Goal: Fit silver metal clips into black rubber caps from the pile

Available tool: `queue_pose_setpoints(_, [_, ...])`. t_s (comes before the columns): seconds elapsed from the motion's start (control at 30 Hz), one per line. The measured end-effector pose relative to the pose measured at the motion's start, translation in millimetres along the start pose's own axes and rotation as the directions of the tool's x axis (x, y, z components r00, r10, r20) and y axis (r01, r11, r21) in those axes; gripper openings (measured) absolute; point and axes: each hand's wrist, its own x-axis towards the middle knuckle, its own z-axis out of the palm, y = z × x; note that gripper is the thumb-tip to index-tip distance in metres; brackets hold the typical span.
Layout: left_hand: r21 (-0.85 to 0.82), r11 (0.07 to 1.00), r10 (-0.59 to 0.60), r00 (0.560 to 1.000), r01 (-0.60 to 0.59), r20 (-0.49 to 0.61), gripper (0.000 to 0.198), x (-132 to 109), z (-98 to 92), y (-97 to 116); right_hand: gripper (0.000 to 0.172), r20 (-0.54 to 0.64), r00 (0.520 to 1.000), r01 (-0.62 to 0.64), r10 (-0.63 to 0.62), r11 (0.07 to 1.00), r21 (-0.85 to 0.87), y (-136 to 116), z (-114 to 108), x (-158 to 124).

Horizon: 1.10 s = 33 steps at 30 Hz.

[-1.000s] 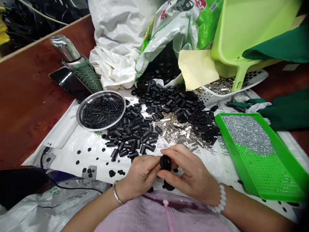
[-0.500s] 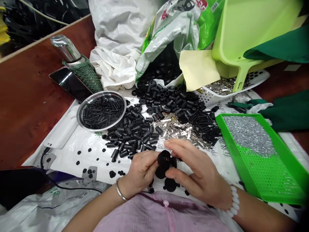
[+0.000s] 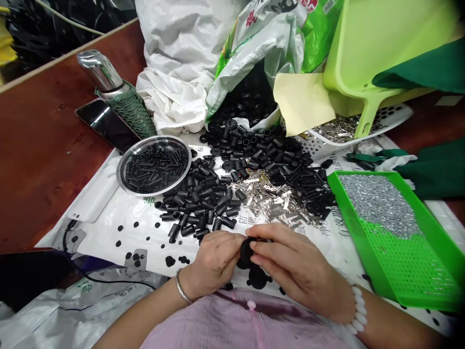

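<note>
Both hands meet at the near edge of the white sheet. My left hand (image 3: 218,259) is closed around a black round plastic part (image 3: 247,252), whose round face turns toward my right. The fingertips and thumb of my right hand (image 3: 298,264) are closed on the other side of that part; whether a smaller piece sits between them is hidden. Just beyond my hands lie a heap of black plastic sleeves (image 3: 203,198) and a pile of flat silvery metal strips (image 3: 269,196). A dark round shape (image 3: 257,277) shows on the sheet beneath my hands.
A steel bowl (image 3: 122,180) of black ribbed pieces stands left, beside a phone (image 3: 105,123) and netted flask (image 3: 125,104). On the right is a green perforated tray (image 3: 399,271) with small silvery pieces. A plastic bag (image 3: 232,87) of black parts and a light-green dustpan (image 3: 385,48) stand behind.
My right fingers have closed in from an open spread onto the black part. My left hand keeps its hold, nearly unmoved.
</note>
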Motion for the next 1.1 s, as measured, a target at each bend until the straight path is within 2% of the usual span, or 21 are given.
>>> queue_pose_setpoints(0.17, [0.013,0.999,0.040,0.995,-0.041,0.090,0.021,-3,3.6,4,0.017,0.010,1.000,-0.003,0.003,0.998,-0.069,-4,4,-13])
queue_pose_setpoints(0.33, [0.089,0.995,0.025,0.977,-0.045,0.213,0.019,6,-1.1,13,0.017,-0.051,0.998,-0.040,0.039,0.999,-0.019,3,1,-29])
queue_pose_setpoints(0.43, [0.168,0.985,-0.003,0.981,-0.030,0.193,0.024,21,-12.7,10,0.018,-0.159,0.978,-0.129,0.133,0.991,0.031,11,-9,-38])
queue_pose_setpoints(0.5, [0.276,0.960,-0.013,0.986,-0.034,0.165,0.025,37,-20.8,1,0.018,-0.276,0.941,-0.187,0.198,0.980,0.068,17,-15,-44])
queue_pose_setpoints(0.53, [0.337,0.941,-0.024,0.982,-0.041,0.187,0.024,46,-23.9,-5,0.018,-0.326,0.919,-0.205,0.221,0.975,0.084,19,-17,-48])
queue_pose_setpoints(0.6, [0.429,0.899,-0.057,0.950,-0.085,0.307,0.024,65,-27.0,-17,0.017,-0.382,0.891,-0.224,0.245,0.970,0.099,23,-18,-54])
queue_pose_setpoints(0.7, [0.492,0.859,-0.131,0.868,-0.141,0.478,0.026,88,-24.0,-33,0.019,-0.384,0.889,-0.222,0.250,0.968,0.116,28,-16,-61])
queue_pose_setpoints(0.77, [0.507,0.849,-0.177,0.824,-0.149,0.538,0.027,98,-19.2,-39,0.020,-0.375,0.893,-0.218,0.248,0.968,0.122,31,-14,-64])
queue_pose_setpoints(0.83, [0.517,0.845,-0.208,0.804,-0.140,0.557,0.027,103,-14.7,-43,0.021,-0.365,0.897,-0.216,0.249,0.968,0.129,34,-14,-66])
queue_pose_setpoints(1.0, [0.522,0.846,-0.229,0.809,-0.110,0.541,0.022,103,-11.2,-45,0.018,-0.339,0.901,-0.231,0.269,0.961,0.150,37,-16,-63])
queue_pose_setpoints(1.1, [0.453,0.887,-0.171,0.848,-0.089,0.502,0.024,99,-15.1,-41,0.019,-0.351,0.905,-0.211,0.239,0.970,0.117,34,-22,-55])
